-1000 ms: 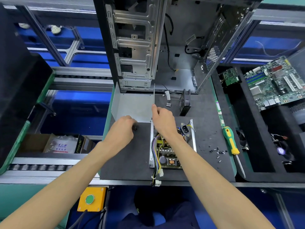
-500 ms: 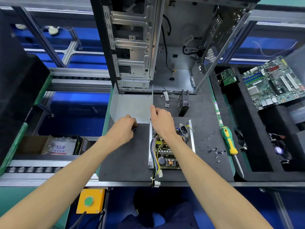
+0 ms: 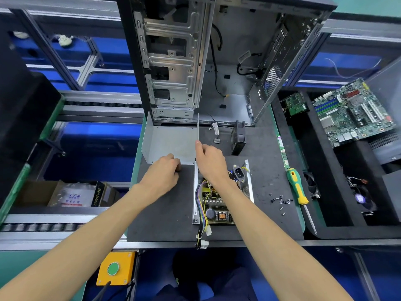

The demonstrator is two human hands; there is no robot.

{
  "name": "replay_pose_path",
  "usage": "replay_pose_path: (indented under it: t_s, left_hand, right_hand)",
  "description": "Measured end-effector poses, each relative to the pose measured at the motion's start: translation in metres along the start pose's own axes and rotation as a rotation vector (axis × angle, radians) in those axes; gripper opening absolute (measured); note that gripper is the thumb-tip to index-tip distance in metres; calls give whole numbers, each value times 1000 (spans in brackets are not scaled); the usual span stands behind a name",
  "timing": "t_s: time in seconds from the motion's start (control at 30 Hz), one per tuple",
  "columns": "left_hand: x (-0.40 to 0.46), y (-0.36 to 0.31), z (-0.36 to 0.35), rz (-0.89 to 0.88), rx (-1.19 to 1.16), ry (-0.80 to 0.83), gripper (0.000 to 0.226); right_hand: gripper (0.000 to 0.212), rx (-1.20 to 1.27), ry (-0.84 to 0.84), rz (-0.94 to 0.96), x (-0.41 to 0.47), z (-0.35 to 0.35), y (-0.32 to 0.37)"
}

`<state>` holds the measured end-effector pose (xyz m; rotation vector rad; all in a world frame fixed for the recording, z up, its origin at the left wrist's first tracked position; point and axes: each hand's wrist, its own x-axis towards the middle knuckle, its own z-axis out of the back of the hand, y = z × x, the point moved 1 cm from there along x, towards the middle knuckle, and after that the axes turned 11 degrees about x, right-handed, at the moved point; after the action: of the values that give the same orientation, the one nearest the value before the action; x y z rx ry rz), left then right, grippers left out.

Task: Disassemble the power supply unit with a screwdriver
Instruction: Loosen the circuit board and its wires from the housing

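Observation:
The opened power supply unit (image 3: 221, 198) lies on the dark mat, its circuit board, coloured wires and mains socket exposed. Its grey metal cover (image 3: 169, 142) sits just behind and to the left, open side up. My left hand (image 3: 162, 173) curls over the cover's near edge. My right hand (image 3: 211, 161) pinches the cover's upright right wall, with the forearm passing over the unit. The green and yellow screwdriver (image 3: 297, 187) lies untouched on the mat to the right. Several loose screws (image 3: 281, 202) lie beside it.
An empty computer case (image 3: 217, 61) stands upright behind the mat, with a black fan (image 3: 237, 137) in front of it. Black foam trays on the right hold a motherboard (image 3: 353, 114) and small parts. A yellow button box (image 3: 115, 268) hangs below the bench edge.
Both hands stay on the cover in nearly the same place. The screwdriver and screws have not moved.

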<state>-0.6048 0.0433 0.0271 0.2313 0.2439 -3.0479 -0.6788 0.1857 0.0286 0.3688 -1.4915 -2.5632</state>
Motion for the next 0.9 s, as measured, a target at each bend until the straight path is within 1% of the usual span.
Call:
replay_pose_path:
  t_s: [0.2, 0.27, 0.33, 0.4, 0.47, 0.5, 0.53, 0.6, 0.67, 0.7, 0.73, 0.77, 0.83, 0.9]
  left_hand:
    - [-1, 1, 7, -7, -10, -21, 14]
    - [-1, -1, 13, 2, -44, -76, 17]
    - [-1, -6, 25, 12, -112, -168, 19]
    - [-1, -19, 41, -36, -189, -270, 17]
    - [-1, -40, 54, -154, -246, -320, 12]
    - [0, -52, 57, -221, -259, -298, 13]
    - [1, -66, 57, -278, -237, -244, 21]
    - [4, -91, 50, -355, -77, -101, 55]
    - [10, -110, 38, -397, 97, 56, 91]
    - [14, -117, 35, -405, 140, 123, 103]
    - [20, -121, 33, -405, 156, 169, 110]
    - [25, -123, 32, -409, 160, 198, 112]
    - [31, -125, 29, -427, 168, 237, 107]
    - [31, -124, 26, -425, 166, 281, 99]
  right_hand:
    - [57, 13, 14, -24, -1, 3, 4]
    - [59, 30, 21, -12, -1, 8, 9]
    - [59, 82, -6, 52, 0, 18, 19]
    - [51, 165, -62, 123, -1, 38, 31]
    - [38, 171, -134, 212, -1, 65, 40]
    - [34, 149, -180, 254, -2, 80, 40]
    - [32, 133, -231, 273, -4, 93, 38]
    - [29, 101, -319, 242, -10, 115, 25]
    - [23, 76, -326, 127, -20, 124, 6]
    - [20, 87, -303, 58, -26, 123, -6]
    - [21, 107, -268, -10, -33, 118, -18]
    - [26, 129, -230, -76, -39, 111, -29]
    - [36, 192, -175, -201, -51, 96, -43]
    - [37, 289, -173, -268, -54, 90, -48]
